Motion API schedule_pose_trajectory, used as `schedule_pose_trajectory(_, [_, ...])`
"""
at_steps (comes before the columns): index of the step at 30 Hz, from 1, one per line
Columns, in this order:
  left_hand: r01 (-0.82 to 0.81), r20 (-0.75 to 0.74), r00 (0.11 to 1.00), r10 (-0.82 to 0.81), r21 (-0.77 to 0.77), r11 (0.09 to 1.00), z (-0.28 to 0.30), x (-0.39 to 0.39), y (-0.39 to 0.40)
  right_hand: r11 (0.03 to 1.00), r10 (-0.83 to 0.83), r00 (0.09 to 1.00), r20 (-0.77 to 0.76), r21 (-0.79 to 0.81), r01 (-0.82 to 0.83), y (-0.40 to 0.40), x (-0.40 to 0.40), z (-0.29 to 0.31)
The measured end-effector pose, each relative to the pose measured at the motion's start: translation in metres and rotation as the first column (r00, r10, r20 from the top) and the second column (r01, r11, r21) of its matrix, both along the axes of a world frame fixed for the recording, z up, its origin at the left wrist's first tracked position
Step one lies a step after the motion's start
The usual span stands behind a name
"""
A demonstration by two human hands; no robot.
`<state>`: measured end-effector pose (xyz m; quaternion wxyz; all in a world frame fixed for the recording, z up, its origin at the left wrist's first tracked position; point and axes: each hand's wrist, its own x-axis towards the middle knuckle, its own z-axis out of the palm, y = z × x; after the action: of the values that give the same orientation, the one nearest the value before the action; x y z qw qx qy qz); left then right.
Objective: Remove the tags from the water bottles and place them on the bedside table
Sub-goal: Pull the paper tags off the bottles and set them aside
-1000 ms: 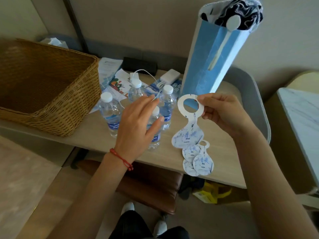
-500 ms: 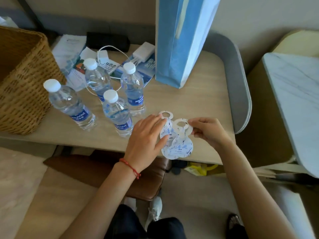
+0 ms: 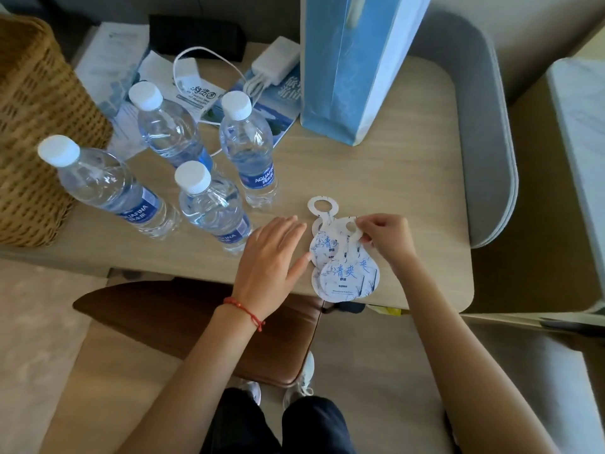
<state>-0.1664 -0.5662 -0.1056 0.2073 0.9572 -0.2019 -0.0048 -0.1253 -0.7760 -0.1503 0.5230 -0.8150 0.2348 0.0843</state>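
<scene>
On the pale wood table [image 3: 393, 178], with four clear, white-capped water bottles [image 3: 209, 204] already bare toward its left edge, lay the white-and-blue paper tags [image 3: 343, 273] flat near the front edge, left hand [image 3: 271, 263] open steadying, right hand [image 3: 386, 239] fingers pinching the top tag's loop.

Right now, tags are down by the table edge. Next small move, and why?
Probably let go with the right hand: it pinches the top tag's loop, while the tags lie stacked on the table. All four bottles show bare necks, and the left hand rests open beside the stack.
</scene>
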Motion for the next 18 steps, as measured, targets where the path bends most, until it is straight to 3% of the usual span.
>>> schedule_pose_trajectory(6, [0.011,0.003,1.0,-0.011,-0.018,1.0,-0.001,-0.005,0.003,0.928,0.091,0.991,0.099,-0.369,-0.048,0.003,-0.005,0.011])
schedule_pose_trajectory(9, [0.01,0.025,1.0,-0.008,-0.051,0.999,0.005,-0.009,0.008,0.942,0.106,0.973,0.204,-0.333,-0.032,0.013,-0.011,0.03])
schedule_pose_trajectory(14, [-0.019,0.109,0.994,0.032,-0.113,0.993,0.017,-0.021,0.026,0.99,0.108,0.933,0.345,-0.127,-0.068,0.048,-0.03,0.065])
schedule_pose_trajectory(18, [-0.062,0.187,0.978,0.092,-0.161,0.985,0.022,-0.037,0.052,0.984,0.177,0.9,0.398,-0.092,-0.153,0.081,-0.052,0.076])
